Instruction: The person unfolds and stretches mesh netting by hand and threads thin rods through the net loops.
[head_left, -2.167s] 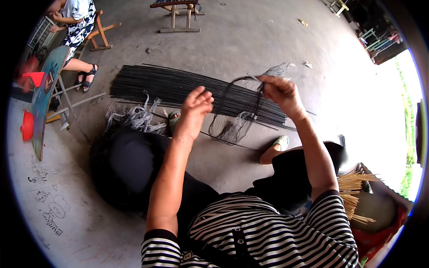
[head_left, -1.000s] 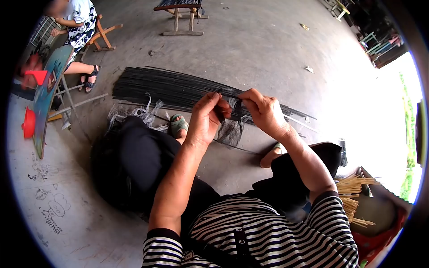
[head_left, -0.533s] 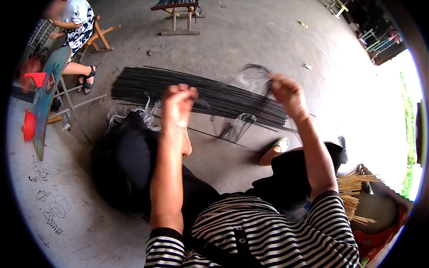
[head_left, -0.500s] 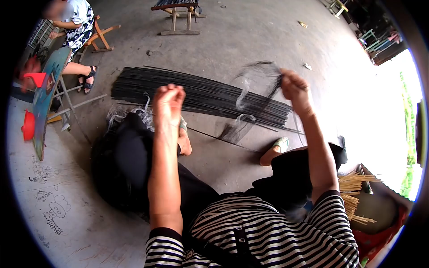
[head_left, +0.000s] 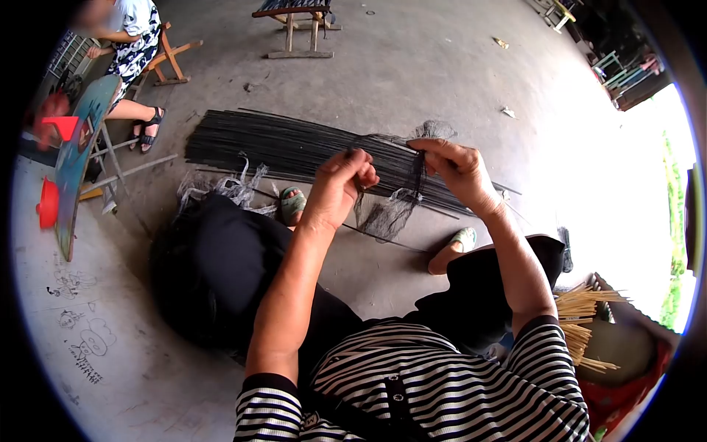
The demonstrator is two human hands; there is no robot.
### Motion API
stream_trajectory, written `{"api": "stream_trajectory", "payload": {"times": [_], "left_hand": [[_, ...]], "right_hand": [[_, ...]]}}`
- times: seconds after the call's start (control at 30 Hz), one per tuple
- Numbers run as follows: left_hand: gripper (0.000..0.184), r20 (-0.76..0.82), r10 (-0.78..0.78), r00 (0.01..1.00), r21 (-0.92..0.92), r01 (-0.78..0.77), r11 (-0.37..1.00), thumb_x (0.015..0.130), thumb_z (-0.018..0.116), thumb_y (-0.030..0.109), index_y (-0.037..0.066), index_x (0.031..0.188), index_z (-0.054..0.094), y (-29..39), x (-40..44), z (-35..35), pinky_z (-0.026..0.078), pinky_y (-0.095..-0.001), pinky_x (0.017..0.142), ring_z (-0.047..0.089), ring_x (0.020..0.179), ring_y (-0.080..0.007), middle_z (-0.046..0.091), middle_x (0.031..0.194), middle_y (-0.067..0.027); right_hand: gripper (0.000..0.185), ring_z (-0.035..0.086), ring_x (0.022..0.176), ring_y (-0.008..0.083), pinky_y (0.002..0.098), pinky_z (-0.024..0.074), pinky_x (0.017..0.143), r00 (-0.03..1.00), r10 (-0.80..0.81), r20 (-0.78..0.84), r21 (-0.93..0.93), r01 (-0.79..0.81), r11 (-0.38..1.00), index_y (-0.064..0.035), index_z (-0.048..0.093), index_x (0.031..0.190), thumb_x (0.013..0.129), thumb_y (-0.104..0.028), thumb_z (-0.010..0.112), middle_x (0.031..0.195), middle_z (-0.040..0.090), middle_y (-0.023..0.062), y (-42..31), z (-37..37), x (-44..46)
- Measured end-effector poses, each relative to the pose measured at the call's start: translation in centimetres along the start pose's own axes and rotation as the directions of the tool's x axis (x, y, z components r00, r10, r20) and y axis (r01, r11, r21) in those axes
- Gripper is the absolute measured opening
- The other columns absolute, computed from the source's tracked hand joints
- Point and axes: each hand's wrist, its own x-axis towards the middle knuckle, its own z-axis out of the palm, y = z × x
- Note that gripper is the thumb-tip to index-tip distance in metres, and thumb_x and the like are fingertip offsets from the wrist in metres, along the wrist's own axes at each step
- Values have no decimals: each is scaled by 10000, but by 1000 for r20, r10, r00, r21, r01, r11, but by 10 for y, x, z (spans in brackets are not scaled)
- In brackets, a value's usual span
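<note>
Again closer, after swinging apart: left hand [head_left: 337,186] and right hand [head_left: 462,175], each grip pinching fine black mesh netting [head_left: 387,218], hanging by the near side of the long black-rod bundle [head_left: 258,144]; two-handed handling resumed.

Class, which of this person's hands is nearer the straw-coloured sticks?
Right. The right hand is ahead and left of the sticks; the left hand is farther left.

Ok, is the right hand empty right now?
No, the right hand pinches dark netting, part of which hangs in front of the black rods in this view.
</note>
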Motion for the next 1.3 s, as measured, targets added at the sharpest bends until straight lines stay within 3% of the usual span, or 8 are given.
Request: {"api": "stream_trajectory", "payload": {"times": [0.17,0.3,0.43,0.7,0.97,1.07,1.13,1.3], "left_hand": [[142,-92,95,991,45,-91,995,900,610,255,118,865,618,12,-2,12,483,-307,727,603,766,-151,627,794,-20],[151,7,-20,1000,-22,21,1000,906,598,256,107,916,619,4,-4,19,480,-328,721,615,763,-172,649,821,-32],[141,3,-50,999,-40,50,998,909,592,214,78,930,621,-6,-4,22,494,-336,733,616,774,-175,645,842,-40],[102,-101,88,991,-49,-93,994,892,607,178,84,926,624,10,-5,13,510,-333,690,609,711,-173,622,756,-29],[66,23,-26,999,30,25,999,849,647,130,87,841,597,-1,-7,32,487,-319,660,601,703,-158,613,758,-22],[75,-57,83,995,185,-71,980,817,658,44,83,830,595,21,-10,14,485,-286,648,604,721,-151,614,774,-24],[134,-307,304,902,600,-64,797,795,642,-38,84,818,592,43,-7,-27,485,-264,636,612,746,-157,623,789,-42],[197,-189,161,969,-67,-176,982,804,617,-81,65,935,634,30,-2,-73,502,-259,671,627,831,-189,639,878,-73]], "right_hand": [[250,632,666,208,288,496,581,954,-297,38,-429,284,857,-70,640,1065,858,33,547,776,642,77,9,7,-5],[267,630,642,221,314,510,564,986,-149,-69,-278,124,952,-102,578,1091,835,-31,594,741,642,71,7,24,-3],[335,562,654,115,264,500,632,979,139,-150,267,-96,959,-123,583,1174,849,-46,603,728,612,73,-15,24,4],[216,640,632,207,304,491,547,947,-318,-46,-402,274,874,-72,627,993,836,50,541,767,644,90,-2,30,2],[240,597,666,122,257,500,599,996,16,-91,299,12,954,-90,626,1104,873,-43,581,791,647,48,-12,39,8],[233,563,755,78,221,500,667,980,196,11,594,-165,788,-85,650,1113,910,-38,546,912,642,-19,6,19,-2],[220,420,587,23,181,359,510,971,202,-128,608,-84,789,-74,655,1109,929,-58,529,696,523,-57,43,-15,-1],[210,401,535,34,182,305,458,974,134,-183,442,-41,896,-77,654,1102,930,-52,536,635,478,-48,60,-27,-10]]}}
